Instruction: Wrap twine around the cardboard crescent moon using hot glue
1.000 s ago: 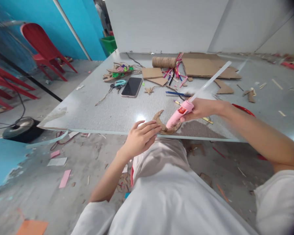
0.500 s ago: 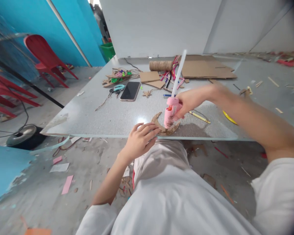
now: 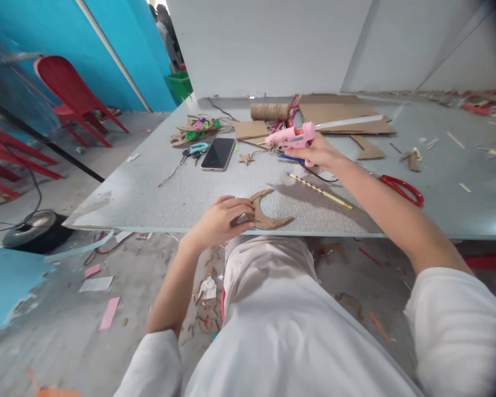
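A brown crescent-shaped cardboard piece wrapped in twine (image 3: 268, 212) lies at the near edge of the grey table (image 3: 149, 182). My left hand (image 3: 221, 220) grips its left end with curled fingers. My right hand (image 3: 320, 151) is stretched out over the middle of the table and holds a pink glue gun (image 3: 291, 137) level, nozzle to the left, with a clear glue stick (image 3: 349, 122) jutting from its back. The gun is well above and beyond the crescent.
On the table lie a black phone (image 3: 219, 153), teal-handled scissors with keys (image 3: 196, 149), a twine roll (image 3: 269, 112), cardboard sheets (image 3: 347, 113), a yellow striped stick (image 3: 320, 191), red scissors (image 3: 400, 187) and a small star (image 3: 245, 159). Red chairs (image 3: 72, 96) stand left. Scraps litter the floor.
My right hand has lifted the glue gun off the crescent and carried it away toward the table's middle, turning it level. My left hand's fingers have curled onto the crescent's left end.
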Demonstrator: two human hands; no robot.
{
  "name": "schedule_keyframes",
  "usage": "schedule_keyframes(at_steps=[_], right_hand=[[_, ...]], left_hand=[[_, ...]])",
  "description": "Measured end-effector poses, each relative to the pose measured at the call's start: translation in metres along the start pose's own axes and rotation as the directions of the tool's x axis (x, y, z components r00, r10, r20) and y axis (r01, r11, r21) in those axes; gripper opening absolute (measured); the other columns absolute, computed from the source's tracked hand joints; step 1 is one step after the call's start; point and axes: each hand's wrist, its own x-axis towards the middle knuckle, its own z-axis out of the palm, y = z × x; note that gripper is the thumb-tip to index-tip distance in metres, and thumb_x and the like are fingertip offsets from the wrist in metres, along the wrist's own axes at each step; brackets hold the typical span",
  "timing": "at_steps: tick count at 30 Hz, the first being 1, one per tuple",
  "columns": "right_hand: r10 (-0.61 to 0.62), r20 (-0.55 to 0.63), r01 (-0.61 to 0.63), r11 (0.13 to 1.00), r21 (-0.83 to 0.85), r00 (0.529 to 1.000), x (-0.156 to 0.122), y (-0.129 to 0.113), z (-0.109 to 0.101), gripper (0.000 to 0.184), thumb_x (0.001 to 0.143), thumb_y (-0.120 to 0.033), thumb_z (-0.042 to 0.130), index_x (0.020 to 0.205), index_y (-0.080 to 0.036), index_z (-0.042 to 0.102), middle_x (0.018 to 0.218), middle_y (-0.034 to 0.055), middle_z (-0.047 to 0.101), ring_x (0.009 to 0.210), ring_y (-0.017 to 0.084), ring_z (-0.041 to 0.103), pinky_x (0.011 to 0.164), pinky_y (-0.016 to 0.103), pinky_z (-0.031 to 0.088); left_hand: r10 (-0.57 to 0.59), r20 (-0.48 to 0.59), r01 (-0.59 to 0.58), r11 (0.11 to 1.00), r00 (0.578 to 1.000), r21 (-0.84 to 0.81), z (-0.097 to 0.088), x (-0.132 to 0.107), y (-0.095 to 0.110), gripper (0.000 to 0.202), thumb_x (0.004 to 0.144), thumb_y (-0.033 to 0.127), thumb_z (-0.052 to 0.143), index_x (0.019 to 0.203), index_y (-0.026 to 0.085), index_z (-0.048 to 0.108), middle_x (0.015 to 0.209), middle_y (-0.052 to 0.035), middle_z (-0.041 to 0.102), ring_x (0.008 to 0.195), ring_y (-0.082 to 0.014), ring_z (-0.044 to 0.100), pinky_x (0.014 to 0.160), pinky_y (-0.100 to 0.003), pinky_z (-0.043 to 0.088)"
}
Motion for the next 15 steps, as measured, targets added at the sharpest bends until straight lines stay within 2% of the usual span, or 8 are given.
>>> schedule_keyframes(at_steps=[3, 8, 12, 15], right_hand=[[0.06, -0.069, -0.063, 0.998, -0.029, 0.996, 0.007, 0.018, 0.016, 0.057, 0.063, -0.056, 0.073, 0.107, -0.021, 0.061, 0.082, 0.0046, 0.057, 0.072, 0.018, 0.054, 0.052, 0.029, 0.044], [0.082, -0.056, -0.091, 0.976, -0.2, 0.995, 0.014, 0.033, 0.023, 0.046, 0.067, -0.05, 0.072, 0.099, -0.019, 0.061, 0.081, 0.0045, 0.056, 0.084, 0.024, 0.058, 0.073, 0.041, 0.052], [0.059, -0.062, -0.078, 0.925, -0.372, 0.996, 0.012, 0.031, 0.019, 0.057, 0.062, -0.05, 0.076, 0.106, -0.017, 0.059, 0.093, 0.0077, 0.057, 0.093, 0.027, 0.057, 0.086, 0.045, 0.05], [0.068, -0.038, -0.078, 0.884, -0.46, 0.997, 0.008, 0.031, 0.015, 0.066, 0.063, -0.056, 0.074, 0.112, -0.016, 0.058, 0.1, 0.0104, 0.058, 0.095, 0.028, 0.057, 0.087, 0.045, 0.048]], left_hand=[[0.012, 0.015, -0.011, 0.997, 1.0, -0.08, -0.004, -0.001, -0.008, 0.022, 0.091, 0.035, 0.055, 0.107, 0.021, 0.06, 0.116, -0.0074, 0.067, 0.115, -0.0185, 0.059, 0.099, -0.036, 0.041], [0.015, -0.042, -0.017, 0.998, 0.999, -0.063, 0.0, -0.005, -0.004, 0.018, 0.091, 0.034, 0.056, 0.102, 0.021, 0.063, 0.114, -0.0078, 0.066, 0.113, -0.0193, 0.058, 0.095, -0.035, 0.043], [-0.011, -0.059, 0.008, 0.999, 0.998, -0.046, 0.003, -0.007, -0.001, 0.02, 0.092, 0.037, 0.055, 0.1, 0.021, 0.063, 0.108, -0.0067, 0.068, 0.107, -0.0183, 0.06, 0.093, -0.034, 0.043], [-0.004, -0.053, 0.001, 0.999, 0.999, -0.047, 0.004, -0.007, -0.001, 0.019, 0.093, 0.036, 0.053, 0.1, 0.021, 0.062, 0.108, -0.0064, 0.069, 0.107, -0.0181, 0.06, 0.093, -0.034, 0.042]])
